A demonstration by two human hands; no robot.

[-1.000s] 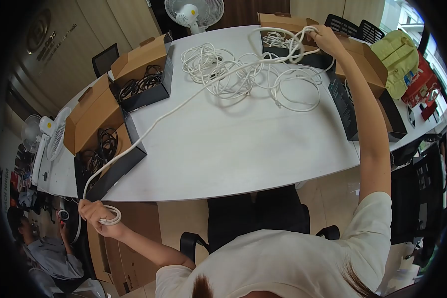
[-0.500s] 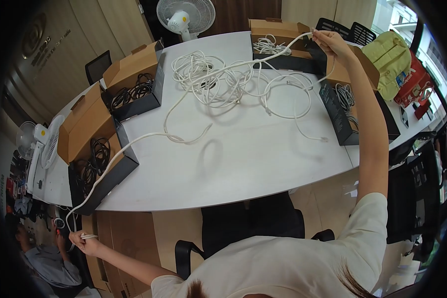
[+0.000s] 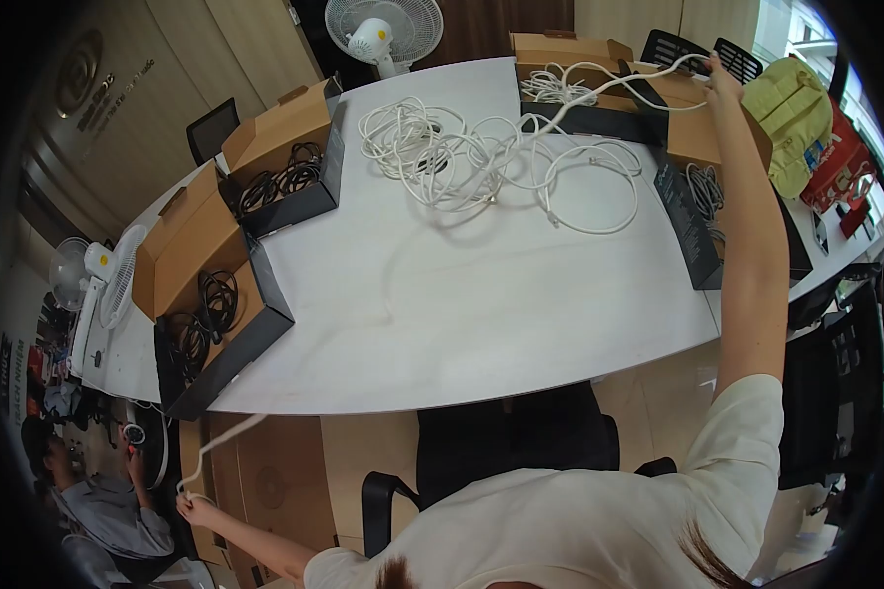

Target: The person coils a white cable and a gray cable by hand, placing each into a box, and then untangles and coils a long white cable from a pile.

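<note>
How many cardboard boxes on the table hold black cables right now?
2: one open box at the table's far left, beside the white cable pile; another at the near-left edge. The right-side boxes show white or grey cables; more may be hidden.

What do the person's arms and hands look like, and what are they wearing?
Both arms are bare below short, loose, cream-white T-shirt sleeves. The left hand and the right hand wear no gloves, and no rings, watch or bracelets can be made out.
</note>
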